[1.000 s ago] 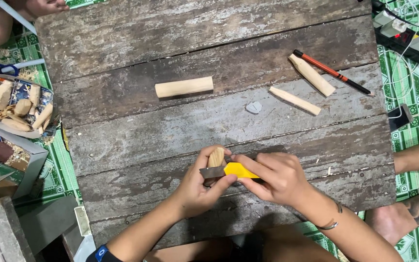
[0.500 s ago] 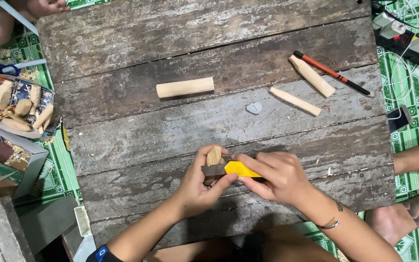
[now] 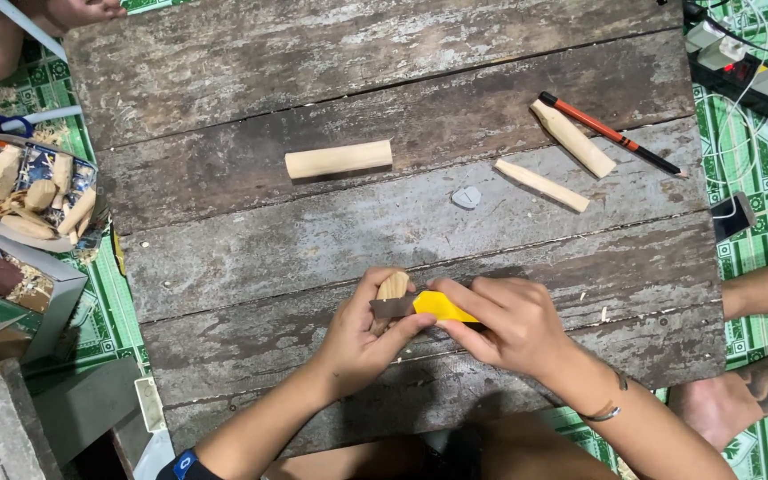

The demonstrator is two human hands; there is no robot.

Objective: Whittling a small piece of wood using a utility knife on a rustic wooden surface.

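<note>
Head view: left hand (image 3: pixel 362 342) is closed around a short wood piece (image 3: pixel 392 287); right hand (image 3: pixel 506 322) grips a yellow-handled knife (image 3: pixel 424 306), its blade laid across the piece, low on the plank table (image 3: pixel 224 80). Carving looks early: the rounded tip is barely shaped. A wooden dowel (image 3: pixel 339 159), two trimmed sticks (image 3: pixel 541 185) and a red pen (image 3: pixel 611 134) lie apart. Against the earlier frames, nothing has visibly shifted.

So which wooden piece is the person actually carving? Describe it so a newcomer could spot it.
Start at the weathered plank table and go to its near edge, where both hands meet. The short wooden piece pokes up from the left hand, with the yellow-handled knife laid across it. The other sticks lie loose, untouched, farther up.
</note>
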